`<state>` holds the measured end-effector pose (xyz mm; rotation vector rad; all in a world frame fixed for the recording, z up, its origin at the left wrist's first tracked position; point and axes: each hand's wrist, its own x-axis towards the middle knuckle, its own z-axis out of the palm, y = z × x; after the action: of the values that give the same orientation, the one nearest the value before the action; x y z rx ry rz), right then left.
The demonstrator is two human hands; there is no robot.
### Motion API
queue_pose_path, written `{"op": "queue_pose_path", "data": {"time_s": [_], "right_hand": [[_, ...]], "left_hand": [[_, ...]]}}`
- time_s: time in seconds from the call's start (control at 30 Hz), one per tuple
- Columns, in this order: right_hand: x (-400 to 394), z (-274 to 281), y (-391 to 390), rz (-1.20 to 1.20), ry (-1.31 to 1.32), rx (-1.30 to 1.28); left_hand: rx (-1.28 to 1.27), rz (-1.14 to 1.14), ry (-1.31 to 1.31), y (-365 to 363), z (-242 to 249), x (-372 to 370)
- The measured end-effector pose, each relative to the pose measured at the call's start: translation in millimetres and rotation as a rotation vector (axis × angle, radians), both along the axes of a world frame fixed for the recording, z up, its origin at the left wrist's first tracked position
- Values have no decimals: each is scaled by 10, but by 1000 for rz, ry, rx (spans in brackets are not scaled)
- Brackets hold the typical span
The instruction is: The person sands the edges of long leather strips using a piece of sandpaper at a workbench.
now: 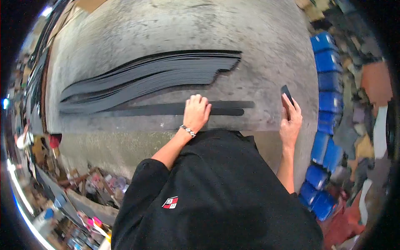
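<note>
My left hand [197,111] rests on two dark strips [158,110] that lie side by side near the front edge of the grey work surface [266,41]. Its fingers are bent over the strips, and a chain bracelet is on the wrist. Off to the right, my right hand [291,118] is closed around a small flat dark piece [286,92], which sticks up past its fingers. Behind my left hand a fanned stack of long black strips [166,75] spreads across the surface, its left end curving towards the front strips.
Blue containers [330,81] stand in a row along the right side. Beyond them scraps of material [375,83] lie on the floor. Mixed clutter [102,185] is at the lower left, below the front edge. A brown sheet [90,5] sits at the far left corner.
</note>
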<state>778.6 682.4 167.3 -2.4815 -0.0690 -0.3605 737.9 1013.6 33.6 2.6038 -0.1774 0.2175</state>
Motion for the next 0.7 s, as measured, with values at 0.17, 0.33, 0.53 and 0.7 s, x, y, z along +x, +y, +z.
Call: {"op": "queue_pose_path", "data": {"time_s": [0.17,0.33,0.53,0.7], "right_hand": [[-245,-158,-119,-136,56,22],[-427,-222,-106,-210,92,5],[-539,-276,-141,-250,54,60],[-547,-279,-135,-284,58,31]], "left_hand": [[5,-33,-116,115,73,176],[146,30,-170,238,55,591],[171,-57,-304,439,-113,717],[195,-137,-344,542,-122,738]]}}
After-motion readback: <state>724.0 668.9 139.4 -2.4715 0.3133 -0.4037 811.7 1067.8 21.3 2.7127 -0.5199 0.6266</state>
